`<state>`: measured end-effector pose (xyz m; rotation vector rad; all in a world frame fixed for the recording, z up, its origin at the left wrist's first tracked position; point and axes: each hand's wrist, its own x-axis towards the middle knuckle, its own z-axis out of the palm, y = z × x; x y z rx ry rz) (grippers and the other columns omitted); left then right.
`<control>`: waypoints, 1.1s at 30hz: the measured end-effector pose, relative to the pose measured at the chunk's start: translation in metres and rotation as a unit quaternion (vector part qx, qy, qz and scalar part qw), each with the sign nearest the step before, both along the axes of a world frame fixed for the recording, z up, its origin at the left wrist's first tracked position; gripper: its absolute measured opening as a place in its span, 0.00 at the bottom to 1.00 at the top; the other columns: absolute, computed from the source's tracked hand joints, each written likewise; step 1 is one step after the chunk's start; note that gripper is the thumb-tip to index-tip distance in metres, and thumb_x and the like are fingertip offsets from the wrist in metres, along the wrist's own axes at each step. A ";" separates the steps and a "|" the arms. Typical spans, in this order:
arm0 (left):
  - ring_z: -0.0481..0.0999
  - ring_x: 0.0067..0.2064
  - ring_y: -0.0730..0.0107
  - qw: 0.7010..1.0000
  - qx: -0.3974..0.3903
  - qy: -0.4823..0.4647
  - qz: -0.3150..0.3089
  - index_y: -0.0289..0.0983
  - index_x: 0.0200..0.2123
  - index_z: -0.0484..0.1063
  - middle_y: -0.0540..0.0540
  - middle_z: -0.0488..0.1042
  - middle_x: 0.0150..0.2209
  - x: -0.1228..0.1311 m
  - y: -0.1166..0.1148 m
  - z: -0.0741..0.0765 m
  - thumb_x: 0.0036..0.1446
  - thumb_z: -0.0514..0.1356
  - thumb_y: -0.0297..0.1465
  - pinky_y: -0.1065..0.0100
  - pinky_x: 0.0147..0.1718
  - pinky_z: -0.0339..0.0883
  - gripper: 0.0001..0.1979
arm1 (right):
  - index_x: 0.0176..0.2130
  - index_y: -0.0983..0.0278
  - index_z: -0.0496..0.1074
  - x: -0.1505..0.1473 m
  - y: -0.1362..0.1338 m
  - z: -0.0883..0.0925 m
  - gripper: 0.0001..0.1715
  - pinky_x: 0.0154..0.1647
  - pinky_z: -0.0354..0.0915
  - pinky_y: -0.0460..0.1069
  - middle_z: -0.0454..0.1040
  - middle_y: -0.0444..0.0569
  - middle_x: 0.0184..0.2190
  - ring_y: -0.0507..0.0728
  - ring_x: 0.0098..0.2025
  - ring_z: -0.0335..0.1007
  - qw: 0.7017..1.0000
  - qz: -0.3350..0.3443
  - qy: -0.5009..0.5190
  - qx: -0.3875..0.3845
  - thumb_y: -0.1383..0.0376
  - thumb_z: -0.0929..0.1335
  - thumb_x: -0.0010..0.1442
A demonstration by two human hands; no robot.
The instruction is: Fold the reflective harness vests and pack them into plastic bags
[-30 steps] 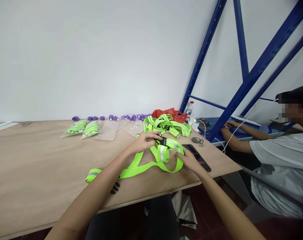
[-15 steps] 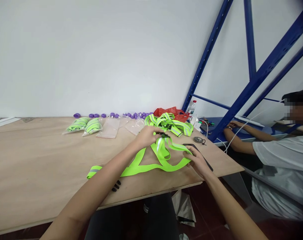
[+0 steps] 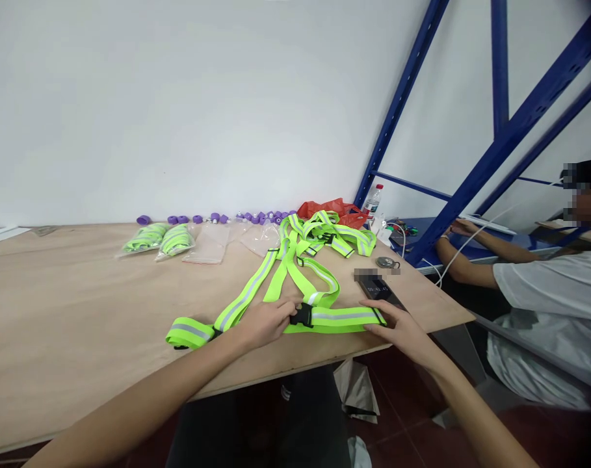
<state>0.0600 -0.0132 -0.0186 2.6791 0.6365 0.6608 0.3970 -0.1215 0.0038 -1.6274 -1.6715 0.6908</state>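
Note:
A neon-green reflective strap harness (image 3: pixel 280 279) lies spread flat on the plywood table (image 3: pixel 71 312). My left hand (image 3: pixel 266 320) presses down on its lower band, fingers closed at the black buckle (image 3: pixel 302 315). My right hand (image 3: pixel 397 328) pinches the right end of that same band near the table's front edge. The band is stretched straight between both hands. Two long straps run from it up toward a pile of more green harnesses (image 3: pixel 329 237).
A dark phone (image 3: pixel 380 292) lies just beyond my right hand, with a round metal object (image 3: pixel 387 263) behind it. Two bagged green straps (image 3: pixel 161 239), empty clear bags (image 3: pixel 210 244), purple caps (image 3: pixel 217 218) and a red bag (image 3: pixel 331 209) line the back. Another person sits at right by blue shelving (image 3: pixel 471 175).
The harness was bunched and lifted between my hands; now it is laid out flat. Both hands moved down toward the front edge, pulling the lower band straight.

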 end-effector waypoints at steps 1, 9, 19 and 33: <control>0.79 0.47 0.64 0.999 0.003 0.037 -0.001 0.41 0.43 0.68 0.46 0.75 0.55 -0.003 -0.002 0.000 0.62 0.52 0.25 0.66 0.43 0.72 0.09 | 0.53 0.60 0.76 0.000 0.000 0.001 0.34 0.56 0.67 0.58 0.76 0.55 0.52 0.66 0.54 0.72 1.000 0.003 -0.028 0.006 0.43 0.72 0.54; 0.76 0.49 0.57 0.993 -0.026 0.107 -0.052 0.39 0.44 0.67 0.42 0.75 0.47 -0.012 -0.014 0.019 0.64 0.58 0.38 0.64 0.43 0.69 0.10 | 0.59 0.56 0.70 -0.015 -0.002 0.009 0.33 0.59 0.65 0.58 0.70 0.54 0.56 0.66 0.58 0.68 0.983 0.028 -0.183 0.005 0.48 0.71 0.58; 0.76 0.52 0.58 0.995 -0.079 0.063 0.020 0.43 0.60 0.68 0.44 0.76 0.52 -0.085 -0.006 0.063 0.68 0.54 0.41 0.64 0.50 0.68 0.20 | 0.69 0.49 0.56 -0.071 -0.002 0.015 0.47 0.56 0.68 0.59 0.72 0.52 0.56 0.66 0.56 0.70 0.971 0.078 -0.224 0.040 0.57 0.74 0.55; 0.62 0.67 0.54 0.989 -0.036 0.119 0.079 0.49 0.62 0.69 0.47 0.65 0.65 -0.181 -0.031 0.022 0.67 0.57 0.44 0.49 0.68 0.48 0.22 | 0.58 0.52 0.74 -0.131 0.059 -0.015 0.26 0.53 0.68 0.61 0.76 0.54 0.49 0.66 0.51 0.71 0.945 0.214 -0.231 0.084 0.59 0.72 0.61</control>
